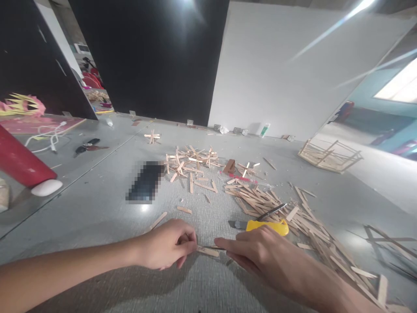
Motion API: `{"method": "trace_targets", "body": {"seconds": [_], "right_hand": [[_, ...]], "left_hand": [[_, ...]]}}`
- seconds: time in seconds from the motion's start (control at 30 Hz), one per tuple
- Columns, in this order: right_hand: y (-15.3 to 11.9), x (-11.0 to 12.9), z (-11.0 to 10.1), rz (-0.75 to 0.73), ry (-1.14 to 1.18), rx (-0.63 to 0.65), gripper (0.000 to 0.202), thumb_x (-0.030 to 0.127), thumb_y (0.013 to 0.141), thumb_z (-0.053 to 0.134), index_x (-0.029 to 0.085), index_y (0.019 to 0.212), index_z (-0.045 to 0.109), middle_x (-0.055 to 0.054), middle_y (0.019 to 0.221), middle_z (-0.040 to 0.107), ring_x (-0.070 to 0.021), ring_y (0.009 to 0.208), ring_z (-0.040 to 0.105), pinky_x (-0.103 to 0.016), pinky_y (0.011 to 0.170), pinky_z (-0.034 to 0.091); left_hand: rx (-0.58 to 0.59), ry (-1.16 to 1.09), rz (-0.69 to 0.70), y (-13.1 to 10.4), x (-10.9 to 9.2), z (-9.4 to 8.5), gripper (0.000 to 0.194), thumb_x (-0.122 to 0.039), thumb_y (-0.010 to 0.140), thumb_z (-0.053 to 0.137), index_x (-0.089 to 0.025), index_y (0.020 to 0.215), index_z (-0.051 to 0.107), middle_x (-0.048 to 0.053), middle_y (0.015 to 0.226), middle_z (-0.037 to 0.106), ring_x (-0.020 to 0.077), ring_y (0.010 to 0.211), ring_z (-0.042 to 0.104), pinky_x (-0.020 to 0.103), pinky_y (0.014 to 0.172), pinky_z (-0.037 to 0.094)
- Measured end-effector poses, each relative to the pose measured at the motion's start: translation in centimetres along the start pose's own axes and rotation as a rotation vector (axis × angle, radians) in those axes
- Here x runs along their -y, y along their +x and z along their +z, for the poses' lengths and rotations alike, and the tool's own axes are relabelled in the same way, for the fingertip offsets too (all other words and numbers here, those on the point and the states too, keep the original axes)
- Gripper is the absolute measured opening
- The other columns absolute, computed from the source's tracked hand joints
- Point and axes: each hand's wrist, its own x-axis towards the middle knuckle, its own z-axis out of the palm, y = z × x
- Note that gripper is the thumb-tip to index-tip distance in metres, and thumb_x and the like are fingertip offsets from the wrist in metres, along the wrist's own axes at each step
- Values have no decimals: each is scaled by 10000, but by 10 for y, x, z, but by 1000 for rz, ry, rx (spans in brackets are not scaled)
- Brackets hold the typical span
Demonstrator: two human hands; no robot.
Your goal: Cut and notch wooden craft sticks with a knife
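Note:
Near the front of the grey table, my left hand (171, 245) pinches a flat wooden craft stick (208, 251), whose rounded end points right. My right hand (254, 250) is closed, its index finger stretched along a thin dark edge at the stick's end. What it grips is mostly hidden under the fingers. Just beyond that hand lies a yellow utility knife (269, 226), its grey blade toward the left. A dark pen (272, 211) rests behind it on a heap of craft sticks (260, 200). Short stick pieces (184, 210) lie beyond my left hand.
Joined stick pieces (192, 161) are piled farther back, beside a dark pixelated rectangle (145, 182). At left are a red cylinder (24, 156), keys (87, 146) and a white cable (48, 138). A stick frame (329, 156) stands at right. Black and white panels (260, 65) rise behind.

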Motion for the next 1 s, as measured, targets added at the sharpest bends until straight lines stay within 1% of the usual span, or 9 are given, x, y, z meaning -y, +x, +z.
{"method": "trace_targets", "body": {"seconds": [0.13,0.23,0.47,0.77,0.87,0.93,1.0], "right_hand": [[1,1,-1,-25,-5,-11,348,155,1028,547,281,1334,654,4,756,710,-156,581,628,-292,502,259],[1,2,-1,-27,-1,-7,347,154,1036,532,290,1333,647,9,761,708,-149,577,623,-293,500,254],[-2,-2,6,-37,-9,1,357,166,1040,532,300,1360,616,15,774,698,-152,592,611,-299,515,241],[-1,-5,11,-62,-33,-28,331,181,1047,525,295,1345,616,28,737,671,-130,558,576,-306,502,225],[-2,-5,12,-81,-40,-58,380,132,1005,552,280,1353,600,34,733,656,-125,547,571,-305,496,233],[-4,-4,12,-98,-64,-57,482,74,946,567,275,1385,565,37,740,655,-126,534,562,-298,494,247],[-5,1,12,-119,-117,-43,601,30,863,580,247,1421,524,28,770,674,-139,548,574,-293,511,292]], "left_hand": [[-11,8,-6,1,2,0,313,-466,1016,489,-219,824,512,-47,612,587,71,362,397,158,322,304],[-9,7,-5,1,3,0,314,-470,1013,490,-224,818,504,-46,604,583,79,369,405,161,321,313],[-8,14,-36,1,-1,0,319,-490,998,505,-223,823,504,-55,597,565,77,366,393,165,321,301],[-7,21,-26,2,2,0,322,-481,1011,490,-222,820,509,-51,593,565,81,376,406,165,330,317],[-11,31,-22,1,0,0,353,-514,1012,483,-223,814,506,-46,597,570,87,387,425,170,341,328],[-9,28,-18,0,0,0,359,-519,1013,479,-224,809,496,-46,596,573,85,382,420,169,339,322],[-4,21,-10,0,0,-1,339,-494,1015,481,-226,807,487,-51,584,567,83,372,407,168,336,316]]}}
